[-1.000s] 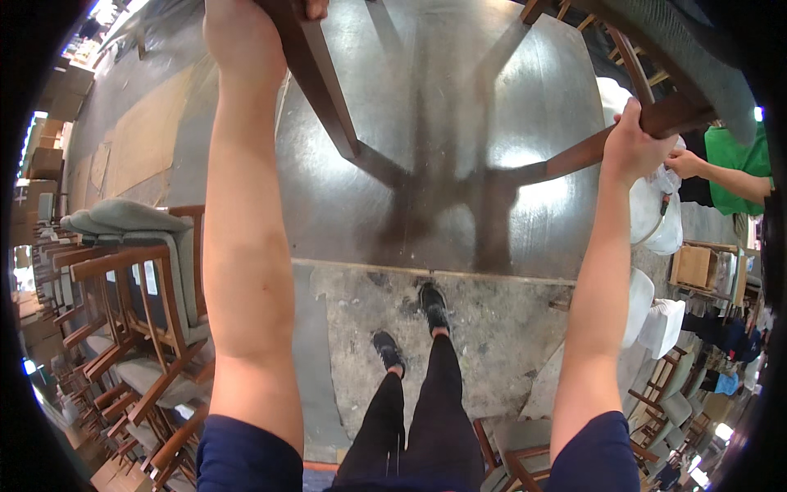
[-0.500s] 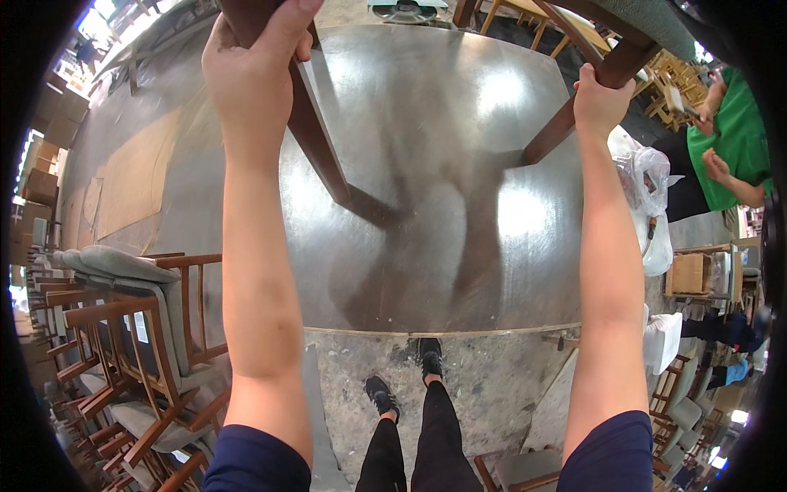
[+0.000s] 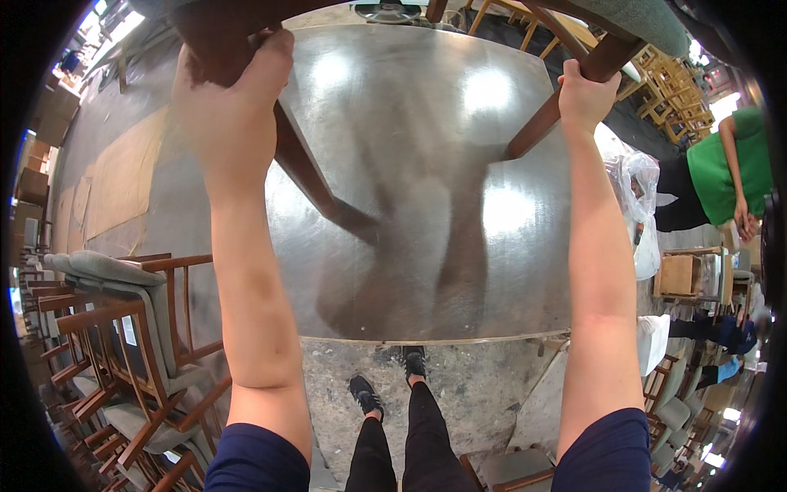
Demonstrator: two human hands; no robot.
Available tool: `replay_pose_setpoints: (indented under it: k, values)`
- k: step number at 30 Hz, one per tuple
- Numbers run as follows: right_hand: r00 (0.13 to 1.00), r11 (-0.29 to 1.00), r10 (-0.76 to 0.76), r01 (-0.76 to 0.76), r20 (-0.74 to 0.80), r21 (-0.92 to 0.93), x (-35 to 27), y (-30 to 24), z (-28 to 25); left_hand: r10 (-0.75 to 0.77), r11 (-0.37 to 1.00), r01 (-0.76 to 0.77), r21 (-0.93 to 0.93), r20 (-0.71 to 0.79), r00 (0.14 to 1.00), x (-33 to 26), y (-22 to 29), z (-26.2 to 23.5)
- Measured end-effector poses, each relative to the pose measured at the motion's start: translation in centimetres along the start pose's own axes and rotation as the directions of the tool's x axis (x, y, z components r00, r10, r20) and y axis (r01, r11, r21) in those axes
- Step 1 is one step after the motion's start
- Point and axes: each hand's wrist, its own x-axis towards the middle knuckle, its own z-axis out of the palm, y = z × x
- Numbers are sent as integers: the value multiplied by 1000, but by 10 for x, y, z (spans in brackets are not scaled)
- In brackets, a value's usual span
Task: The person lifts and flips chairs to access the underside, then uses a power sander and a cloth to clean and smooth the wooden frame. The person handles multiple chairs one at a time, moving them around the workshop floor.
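Both my arms reach forward over a dark, shiny tabletop (image 3: pixel 393 279), raising a brown wooden chair (image 3: pixel 300 160) by its frame. My left hand (image 3: pixel 234 115) is closed around a thick wooden part near the top of one leg. Farther right, my right hand (image 3: pixel 587 102) wraps around another leg, just below the grey-green padded part (image 3: pixel 652 25) at the upper edge. The legs slant down toward the tabletop, and their dark reflections show on it. Most of the chair lies beyond the top of the view.
Stacked chairs with grey cushions (image 3: pixel 123 279) stand close on my left. To the right are a clear plastic bag (image 3: pixel 638 184), a person in a green top (image 3: pixel 730 168) and a shelf with a cardboard box (image 3: pixel 680 275). Wooden chair frames (image 3: pixel 672 94) are piled at the far right.
My left hand and the chair have shifted left, and more of its brown frame shows at the top left. My right hand moved slightly left. The person in green has lowered an arm.
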Motion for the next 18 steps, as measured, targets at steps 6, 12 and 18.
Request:
replay_pose_setpoints:
  k: [6,12,18]
  values:
    - [999,1000,10,-10,31,5,4,4,1,21,1000,-21,-4,-30,999,-6,6,8]
    - [998,999,-48,47,38,22,15,14,6,54,998,-54,-19,-5,999,-9,5,9]
    - [995,996,-89,89,51,18,24,24,10,56,998,-56,-3,-33,998,-13,7,16]
